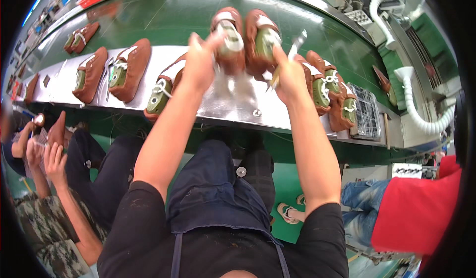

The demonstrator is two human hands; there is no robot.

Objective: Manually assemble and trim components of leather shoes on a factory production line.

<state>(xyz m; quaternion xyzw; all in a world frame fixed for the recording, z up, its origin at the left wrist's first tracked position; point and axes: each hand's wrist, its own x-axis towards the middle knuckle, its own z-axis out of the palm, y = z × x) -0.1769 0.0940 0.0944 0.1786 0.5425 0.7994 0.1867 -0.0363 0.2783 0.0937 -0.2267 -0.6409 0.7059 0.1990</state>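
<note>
Two brown shoes with white panels, a left shoe (229,42) and a right shoe (263,39), are side by side ahead of me at the bench's far edge, green inserts in their openings. My left hand (202,62) is blurred beside the left shoe, thumb and fingers apart; its thumb overlaps the shoe's side, and contact is unclear. A slim tool with a shiny end (299,41) is in my right hand (287,74), which is closed round it close to the right shoe. Something yellowish shows below that hand; the tool's kind is unclear.
Several similar shoes (130,70) line the metal bench (238,102) to the left; more brown shoes (342,110) crowd its right end by a black mesh-like block (366,112). Behind runs a green belt (173,15). A person at left handles a brown shoe (57,130); another in red (416,211) stands right.
</note>
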